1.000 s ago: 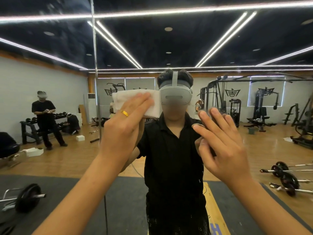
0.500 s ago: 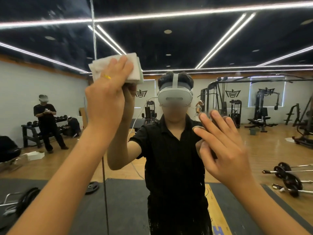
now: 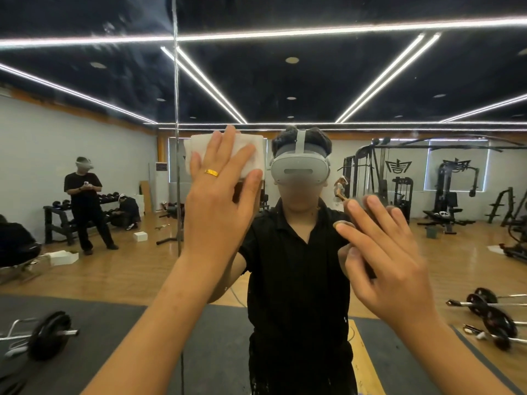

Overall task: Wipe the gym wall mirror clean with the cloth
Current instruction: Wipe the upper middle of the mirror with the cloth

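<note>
Your left hand (image 3: pixel 219 201) is flat on the cloth (image 3: pixel 257 156), fingers straight and spread, pinning it to the mirror (image 3: pixel 285 81) at about 11 o'clock from the centre of your view. The cloth is white and folded into a rectangle. It sits just beside the reflected headset (image 3: pixel 299 171), on its 9 o'clock side. Your thumb lies along the cloth's lower right corner, and a gold ring (image 3: pixel 212 173) shows on that hand.

Your right hand (image 3: pixel 390 258) is up at 4 o'clock, holding nothing, fingers straight and slightly fanned. Its fingertips meet their own dark reflection, so they seem to rest on the glass, though you cannot be sure of contact from here.

A vertical seam (image 3: pixel 176 109) in the mirror runs down at 11 o'clock and passes just left of the cloth. Faint smears (image 3: pixel 128 38) show on the glass high at 10 o'clock.

Reflected at 9 o'clock, another person (image 3: pixel 84 206) stands by a dumbbell rack (image 3: pixel 57 223). A barbell (image 3: pixel 48 334) lies on the dark mat (image 3: pixel 114 337) at 8 o'clock, more barbells (image 3: pixel 490 312) lie at 4 o'clock, and weight machines (image 3: pixel 453 189) stand at 3 o'clock.
</note>
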The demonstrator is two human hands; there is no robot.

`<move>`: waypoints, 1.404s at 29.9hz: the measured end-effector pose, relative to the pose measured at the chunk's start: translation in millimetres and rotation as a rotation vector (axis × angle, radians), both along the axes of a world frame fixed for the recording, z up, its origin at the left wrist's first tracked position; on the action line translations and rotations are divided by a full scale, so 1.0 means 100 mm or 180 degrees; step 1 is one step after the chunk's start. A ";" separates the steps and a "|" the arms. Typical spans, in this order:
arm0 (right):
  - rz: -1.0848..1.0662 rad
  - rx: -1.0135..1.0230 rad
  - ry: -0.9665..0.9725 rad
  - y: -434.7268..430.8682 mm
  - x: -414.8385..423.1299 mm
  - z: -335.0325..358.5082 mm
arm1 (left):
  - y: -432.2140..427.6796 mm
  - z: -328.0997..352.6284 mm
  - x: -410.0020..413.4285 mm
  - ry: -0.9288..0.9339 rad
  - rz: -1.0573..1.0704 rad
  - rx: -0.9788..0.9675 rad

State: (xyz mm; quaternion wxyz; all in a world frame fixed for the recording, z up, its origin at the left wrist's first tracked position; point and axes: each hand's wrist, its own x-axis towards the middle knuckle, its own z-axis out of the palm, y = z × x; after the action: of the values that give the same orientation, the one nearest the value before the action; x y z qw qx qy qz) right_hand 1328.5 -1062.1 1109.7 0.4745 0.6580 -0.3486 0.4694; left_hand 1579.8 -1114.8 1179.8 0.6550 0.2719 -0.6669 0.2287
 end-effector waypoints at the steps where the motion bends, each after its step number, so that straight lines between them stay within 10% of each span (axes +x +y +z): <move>1: 0.0003 0.0009 -0.0004 0.00 0.00 0.00 | -0.03 -0.01 -0.03 0.0079 0.0007 -0.0069; 42: -0.0015 0.0087 -0.0904 0.11 -0.25 -0.59 | 0.05 0.04 -0.88 0.0122 -0.0296 -0.0483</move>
State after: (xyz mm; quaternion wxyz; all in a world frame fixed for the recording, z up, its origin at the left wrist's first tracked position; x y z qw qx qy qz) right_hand 1303.9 -1051.5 1050.3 0.4124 0.5905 -0.4202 0.5519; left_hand 1491.5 -1109.6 1183.4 0.6963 0.1946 -0.6469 0.2426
